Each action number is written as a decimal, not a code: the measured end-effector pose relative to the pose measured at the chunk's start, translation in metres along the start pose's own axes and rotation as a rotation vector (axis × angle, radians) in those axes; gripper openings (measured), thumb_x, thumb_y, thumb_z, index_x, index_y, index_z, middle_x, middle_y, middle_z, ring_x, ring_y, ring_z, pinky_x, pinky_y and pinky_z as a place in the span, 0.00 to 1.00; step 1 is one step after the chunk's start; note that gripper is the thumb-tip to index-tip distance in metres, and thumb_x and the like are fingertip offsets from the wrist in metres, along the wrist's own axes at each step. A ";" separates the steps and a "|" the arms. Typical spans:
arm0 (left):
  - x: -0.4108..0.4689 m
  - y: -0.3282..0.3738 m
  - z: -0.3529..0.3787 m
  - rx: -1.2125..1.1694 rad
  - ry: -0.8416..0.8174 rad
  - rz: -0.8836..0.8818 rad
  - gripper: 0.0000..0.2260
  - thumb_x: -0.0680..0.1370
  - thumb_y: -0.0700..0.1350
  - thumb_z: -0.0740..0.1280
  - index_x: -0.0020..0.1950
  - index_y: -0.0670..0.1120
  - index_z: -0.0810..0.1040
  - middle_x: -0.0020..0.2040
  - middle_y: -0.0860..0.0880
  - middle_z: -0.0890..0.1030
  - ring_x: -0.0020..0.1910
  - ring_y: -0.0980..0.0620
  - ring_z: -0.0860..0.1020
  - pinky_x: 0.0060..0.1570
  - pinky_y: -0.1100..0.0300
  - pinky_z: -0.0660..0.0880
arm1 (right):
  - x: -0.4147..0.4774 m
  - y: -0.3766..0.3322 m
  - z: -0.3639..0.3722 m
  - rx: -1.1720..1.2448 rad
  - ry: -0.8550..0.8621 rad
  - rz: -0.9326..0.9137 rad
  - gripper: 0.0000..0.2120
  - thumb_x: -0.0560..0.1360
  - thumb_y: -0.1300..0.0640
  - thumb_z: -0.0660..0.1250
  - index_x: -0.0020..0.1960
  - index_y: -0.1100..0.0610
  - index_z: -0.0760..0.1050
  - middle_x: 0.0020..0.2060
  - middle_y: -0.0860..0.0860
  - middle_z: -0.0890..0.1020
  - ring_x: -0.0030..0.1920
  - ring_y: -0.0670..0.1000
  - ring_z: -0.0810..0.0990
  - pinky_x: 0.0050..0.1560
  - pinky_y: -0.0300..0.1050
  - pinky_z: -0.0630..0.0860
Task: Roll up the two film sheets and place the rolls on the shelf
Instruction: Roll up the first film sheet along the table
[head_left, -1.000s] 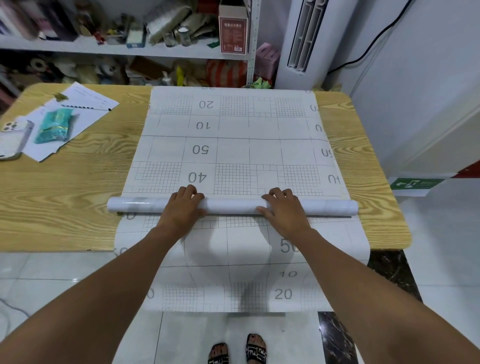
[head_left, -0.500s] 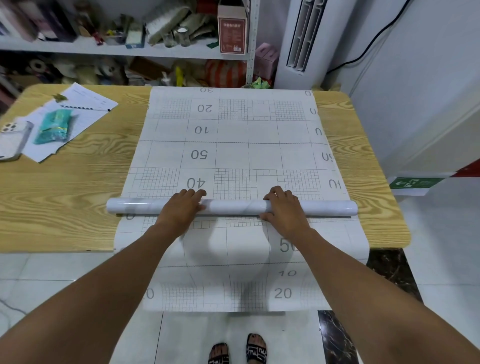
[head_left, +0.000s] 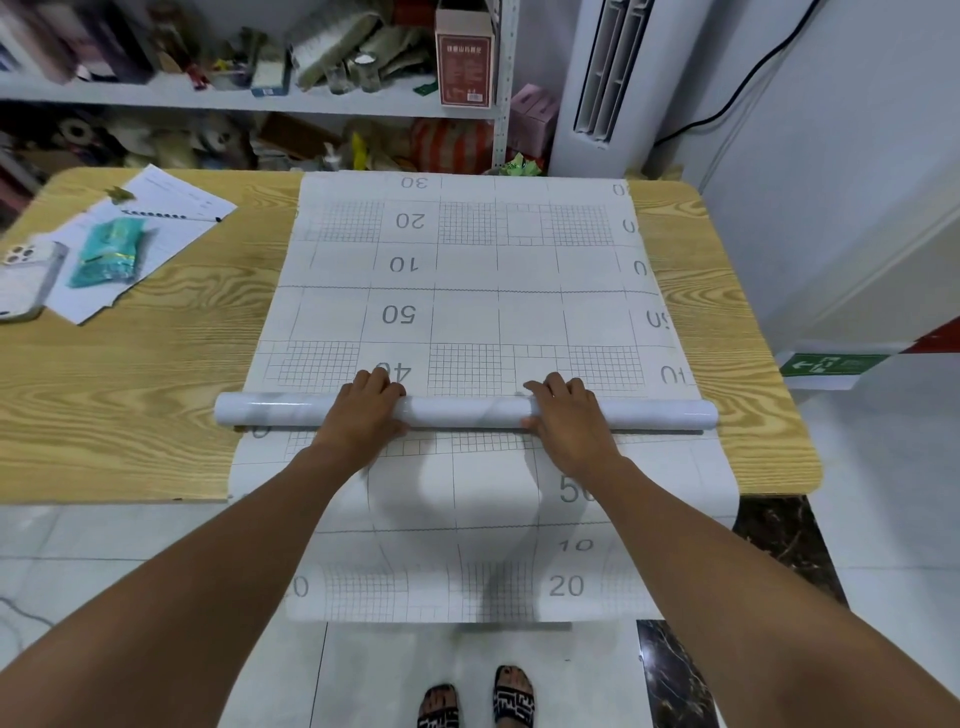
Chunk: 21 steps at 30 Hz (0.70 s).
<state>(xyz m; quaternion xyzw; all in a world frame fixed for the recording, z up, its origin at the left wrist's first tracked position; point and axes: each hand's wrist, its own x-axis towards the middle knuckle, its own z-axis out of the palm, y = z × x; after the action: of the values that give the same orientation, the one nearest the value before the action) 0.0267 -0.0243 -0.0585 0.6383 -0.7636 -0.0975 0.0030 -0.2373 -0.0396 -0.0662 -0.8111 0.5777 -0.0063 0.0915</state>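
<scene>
Gripping one roll (head_left: 467, 410) lying across the table (head_left: 130, 389), left hand (head_left: 363, 415) and right hand (head_left: 569, 421) curl their fingers over it. Gridded film (head_left: 467, 291) lies flat beyond and hangs off the near edge. One phone (head_left: 28, 275), one packet (head_left: 109, 252) and papers (head_left: 171, 208) sit far left. A cluttered shelf (head_left: 234, 98) stands behind.

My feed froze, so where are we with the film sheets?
Done: part of one sheet is wound into a roll. In hand: left hand and right hand grip it; most of it lies flat beyond. Left: finish it, roll the second sheet hanging off the near edge, put both on the shelf.
</scene>
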 end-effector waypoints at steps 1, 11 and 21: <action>0.000 0.000 0.000 -0.015 -0.001 -0.003 0.21 0.72 0.46 0.70 0.62 0.40 0.72 0.58 0.41 0.72 0.56 0.42 0.69 0.54 0.52 0.66 | 0.000 0.000 0.000 0.025 0.000 0.005 0.21 0.78 0.54 0.61 0.70 0.55 0.63 0.61 0.54 0.71 0.56 0.56 0.68 0.56 0.47 0.64; 0.000 -0.001 0.000 -0.073 0.001 -0.014 0.15 0.77 0.45 0.63 0.62 0.43 0.70 0.57 0.43 0.75 0.55 0.43 0.71 0.53 0.53 0.64 | 0.001 0.001 0.000 0.076 0.049 0.026 0.21 0.75 0.45 0.63 0.60 0.59 0.70 0.54 0.55 0.75 0.54 0.57 0.71 0.55 0.47 0.64; -0.002 -0.006 -0.001 -0.050 -0.053 0.042 0.15 0.78 0.40 0.60 0.65 0.43 0.69 0.59 0.43 0.73 0.56 0.44 0.70 0.53 0.55 0.65 | 0.000 0.002 -0.005 -0.028 0.019 0.012 0.24 0.72 0.46 0.68 0.64 0.54 0.70 0.58 0.52 0.71 0.57 0.54 0.67 0.58 0.44 0.60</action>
<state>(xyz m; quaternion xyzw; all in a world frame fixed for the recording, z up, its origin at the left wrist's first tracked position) 0.0327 -0.0238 -0.0580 0.6191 -0.7738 -0.1336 0.0007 -0.2396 -0.0414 -0.0612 -0.8086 0.5835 -0.0053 0.0747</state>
